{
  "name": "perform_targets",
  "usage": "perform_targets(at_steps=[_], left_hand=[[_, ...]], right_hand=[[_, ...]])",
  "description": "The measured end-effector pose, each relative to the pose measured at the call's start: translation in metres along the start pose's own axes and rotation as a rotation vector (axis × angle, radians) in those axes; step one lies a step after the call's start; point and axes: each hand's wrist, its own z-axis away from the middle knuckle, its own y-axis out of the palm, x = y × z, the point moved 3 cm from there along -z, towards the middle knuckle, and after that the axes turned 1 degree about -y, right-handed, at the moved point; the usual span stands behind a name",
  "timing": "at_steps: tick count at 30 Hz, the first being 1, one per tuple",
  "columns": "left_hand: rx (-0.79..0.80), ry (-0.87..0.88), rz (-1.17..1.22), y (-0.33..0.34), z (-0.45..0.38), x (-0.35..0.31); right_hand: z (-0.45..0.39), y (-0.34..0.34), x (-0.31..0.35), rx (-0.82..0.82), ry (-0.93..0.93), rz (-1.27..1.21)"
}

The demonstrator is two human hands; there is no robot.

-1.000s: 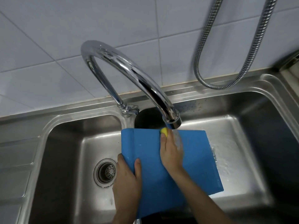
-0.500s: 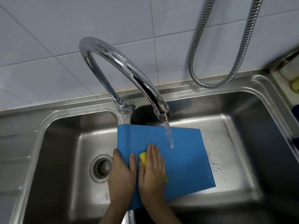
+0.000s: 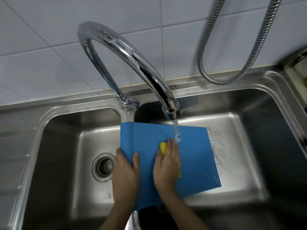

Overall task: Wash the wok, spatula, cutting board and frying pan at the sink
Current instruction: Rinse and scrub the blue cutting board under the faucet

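A blue cutting board (image 3: 196,156) lies tilted over the divider between the two sink basins. My left hand (image 3: 125,176) grips its left edge, thumb on top. My right hand (image 3: 167,165) presses a yellow sponge (image 3: 163,146) flat against the board's middle. Water runs from the chrome faucet spout (image 3: 171,108) onto the board just beyond my right fingertips. No wok, spatula or frying pan is in view.
The left basin (image 3: 66,146) has a round drain strainer (image 3: 103,167). Water spreads over the floor of the right basin (image 3: 235,156). A metal shower hose (image 3: 216,63) hangs in a loop against the tiled wall. A drainboard (image 3: 11,163) adjoins at left.
My right hand with the sponge slid from the board's far edge down toward me, then part of the way back up toward the water stream. My left hand keeps its grip.
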Motion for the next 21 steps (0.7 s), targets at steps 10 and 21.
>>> perform_targets(at_steps=[10,21], left_hand=[[-0.048,0.37,-0.296,0.008,0.001,-0.003],[-0.046,0.359,-0.248,0.008,-0.002,-0.002]], right_hand=[[-0.074,-0.005,-0.085,0.071,-0.065,0.027],[0.033,-0.014,-0.033,0.197,-0.372,0.031]])
